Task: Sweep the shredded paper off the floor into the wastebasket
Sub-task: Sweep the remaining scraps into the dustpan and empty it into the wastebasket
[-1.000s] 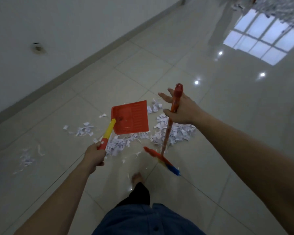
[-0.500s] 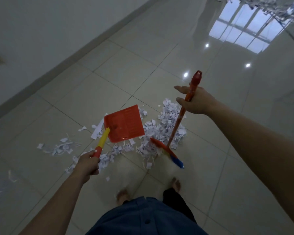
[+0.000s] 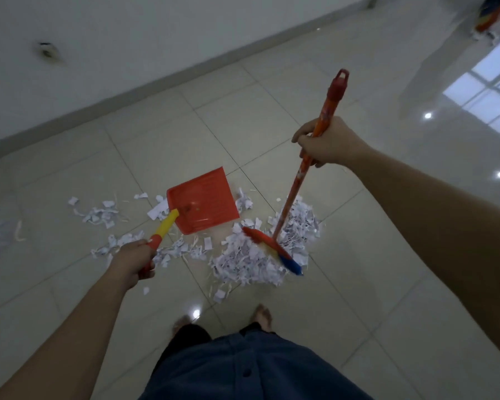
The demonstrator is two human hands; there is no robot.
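A: What do the hands have?

B: The right hand [image 3: 328, 142] has its fingers curled tight round the broom [image 3: 298, 180] handle, below the red cap. The left hand [image 3: 133, 262] grips the dustpan [image 3: 204, 202] by its yellow-and-red handle, fingers wrapped round the end.

A: And the paper?

B: Most of the paper [image 3: 251, 261] is heaped on the floor [image 3: 358, 284] round the broom's head, which rests in it. Thinner scraps trail left, beside and behind the dustpan. The pan's flat part looks nearly bare.

A: The wastebasket?

B: Can't pick one out. Two bare feet [image 3: 263, 316] stand near the heap.
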